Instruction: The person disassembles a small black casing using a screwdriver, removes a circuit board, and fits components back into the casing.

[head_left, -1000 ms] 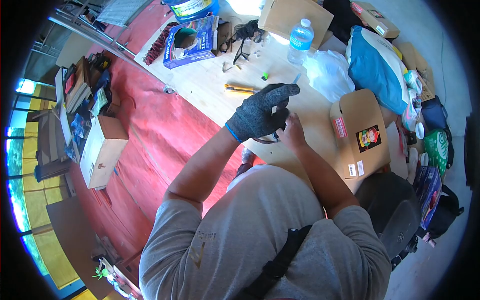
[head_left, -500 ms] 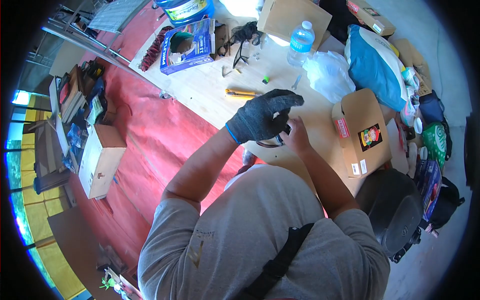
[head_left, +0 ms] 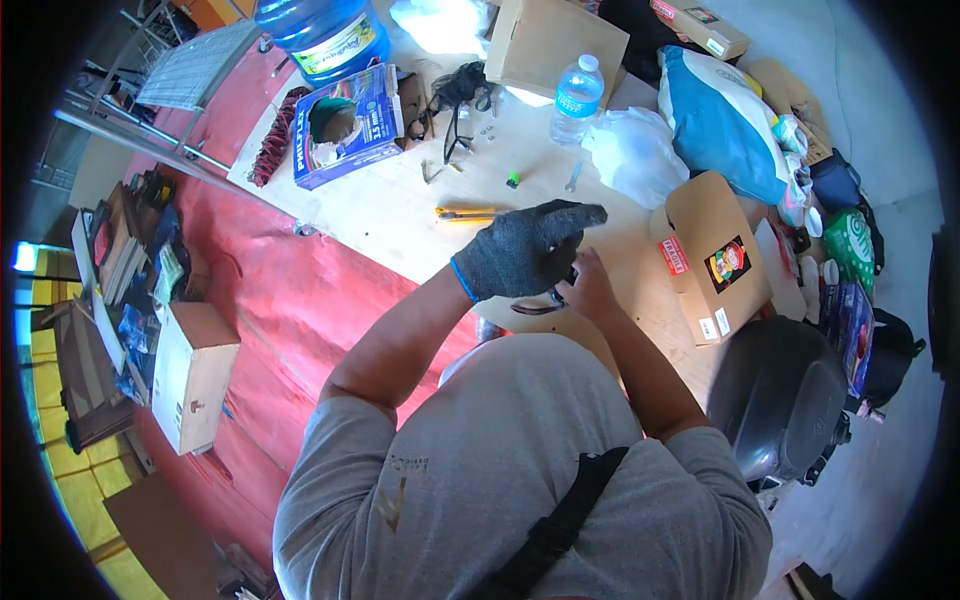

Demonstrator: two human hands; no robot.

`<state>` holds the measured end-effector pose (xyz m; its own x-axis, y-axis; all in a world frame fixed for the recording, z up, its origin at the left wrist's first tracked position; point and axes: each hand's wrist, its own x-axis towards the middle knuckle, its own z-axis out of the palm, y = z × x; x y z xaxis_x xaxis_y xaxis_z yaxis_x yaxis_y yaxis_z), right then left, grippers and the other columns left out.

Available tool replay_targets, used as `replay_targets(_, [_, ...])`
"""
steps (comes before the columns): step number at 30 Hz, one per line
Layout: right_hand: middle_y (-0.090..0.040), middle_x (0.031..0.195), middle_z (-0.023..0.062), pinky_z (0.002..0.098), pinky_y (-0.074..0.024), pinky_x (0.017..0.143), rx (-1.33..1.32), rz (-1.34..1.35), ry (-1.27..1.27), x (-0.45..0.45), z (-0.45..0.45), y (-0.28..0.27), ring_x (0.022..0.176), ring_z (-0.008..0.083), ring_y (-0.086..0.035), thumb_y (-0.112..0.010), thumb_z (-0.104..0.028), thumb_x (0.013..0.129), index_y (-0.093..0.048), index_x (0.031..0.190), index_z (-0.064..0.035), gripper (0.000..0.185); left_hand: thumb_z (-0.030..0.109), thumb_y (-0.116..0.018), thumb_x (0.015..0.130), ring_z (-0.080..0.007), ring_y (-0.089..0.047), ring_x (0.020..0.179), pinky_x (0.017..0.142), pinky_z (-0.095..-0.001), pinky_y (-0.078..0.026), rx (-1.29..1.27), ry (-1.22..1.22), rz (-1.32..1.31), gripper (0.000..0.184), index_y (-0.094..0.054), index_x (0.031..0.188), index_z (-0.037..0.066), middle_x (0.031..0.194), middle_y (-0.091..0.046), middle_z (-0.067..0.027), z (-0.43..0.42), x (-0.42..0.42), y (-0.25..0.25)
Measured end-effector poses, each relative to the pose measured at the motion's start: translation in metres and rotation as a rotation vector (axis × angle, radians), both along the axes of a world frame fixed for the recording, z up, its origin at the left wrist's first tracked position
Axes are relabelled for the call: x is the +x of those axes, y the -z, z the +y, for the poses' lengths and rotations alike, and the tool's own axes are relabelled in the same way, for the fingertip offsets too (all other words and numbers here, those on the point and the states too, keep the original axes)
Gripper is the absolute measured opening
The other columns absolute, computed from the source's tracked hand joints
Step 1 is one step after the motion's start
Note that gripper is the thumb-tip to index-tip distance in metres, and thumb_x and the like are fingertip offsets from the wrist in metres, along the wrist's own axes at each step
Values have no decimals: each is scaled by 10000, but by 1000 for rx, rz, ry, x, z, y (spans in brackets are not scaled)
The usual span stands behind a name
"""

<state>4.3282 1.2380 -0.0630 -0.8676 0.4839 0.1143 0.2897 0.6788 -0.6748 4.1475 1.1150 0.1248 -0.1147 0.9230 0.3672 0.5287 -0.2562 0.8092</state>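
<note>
My left hand (head_left: 520, 252), in a dark grey knit glove with a blue cuff, is bent over the near edge of the table (head_left: 400, 212). My bare right hand (head_left: 590, 285) is beside it, its fingers closed on a small black thing (head_left: 566, 280) that is mostly hidden. A dark curved piece (head_left: 537, 309) shows just below the two hands. What the gloved fingers hold, if anything, is hidden. Beyond the glove lies a yellow cutter (head_left: 467, 214). Further off are a small green item (head_left: 514, 180) and a wrench (head_left: 573, 177).
A blue cable box (head_left: 345, 130) and a large water jug (head_left: 325, 35) stand at the back left. A water bottle (head_left: 577, 100), a plastic bag (head_left: 638, 155) and an open cardboard box (head_left: 712, 262) are on the right. A black case (head_left: 780, 400) sits near my right elbow.
The view has turned, so the table items appear further left. My gloved fingers have shifted slightly over the right hand, and both hands remain close together.
</note>
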Motion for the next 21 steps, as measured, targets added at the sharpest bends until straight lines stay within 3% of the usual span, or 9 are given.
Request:
replay_targets(4, [-592, 1067, 208, 473, -489, 929, -16, 117, 25, -4, -4, -2, 1020, 393, -574, -782, -165, 767, -680, 1079, -25, 357, 55, -763, 832, -287, -691, 914, 788, -385, -570, 2, -59, 207, 488, -649, 1304, 99, 1067, -678, -133, 2, -9, 1])
replay_targets(7, [-587, 1076, 204, 465, -498, 911, -76, -21, 61, -2, -7, -6, 1016, 376, -576, -778, -157, 764, -682, 1077, -30, 351, 82, -780, 836, -294, -696, 908, 794, -385, -577, 232, 58, 166, 489, -651, 1306, 117, 1089, -671, -149, 10, -24, 11])
replay_targets(8, [-582, 1077, 200, 458, -502, 898, -92, -23, 80, -3, -8, -9, 1012, 370, -578, -778, -154, 763, -682, 1080, -27, 354, 94, -782, 844, -310, -698, 924, 795, -387, -581, 110, 78, 80, 476, -655, 1302, 126, 1116, -678, -150, 6, -24, 7])
replay_targets(12, [-563, 1078, 183, 432, -519, 843, -107, -11, 104, -3, -9, -9, 987, 345, -587, -780, -145, 763, -680, 1091, -16, 366, 63, -739, 861, -333, -704, 982, 815, -408, -585, -32, 19, 193, 473, -639, 1319, 130, 1230, -676, -164, 3, -31, 2])
replay_targets(15, [-568, 1054, 159, 413, -528, 793, -88, -8, 133, -3, -12, -6, 920, 313, -602, -805, -153, 750, -694, 1078, -27, 369, 105, -774, 848, -322, -704, 948, 798, -414, -587, 186, 48, 202, 496, -635, 1323, 144, 1159, -676, -153, 11, -41, 14])
replay_targets(19, [-574, 1056, 150, 394, -538, 788, -46, -69, 137, -1, -12, -8, 889, 293, -619, -823, -149, 743, -704, 1076, -27, 374, 93, -744, 849, -312, -709, 1025, 814, -409, -595, -23, 18, 181, 469, -640, 1303, 141, 1130, -678, -148, 5, -42, -3])
replay_targets(21, [-573, 1054, 149, 392, -540, 794, -82, -40, 154, -1, -14, -8, 902, 286, -622, -822, -139, 747, -708, 1088, -28, 376, 53, -722, 872, -292, -726, 998, 802, -398, -598, -10, 36, 244, 450, -629, 1307, 117, 1144, -672, -146, 8, -50, -2])
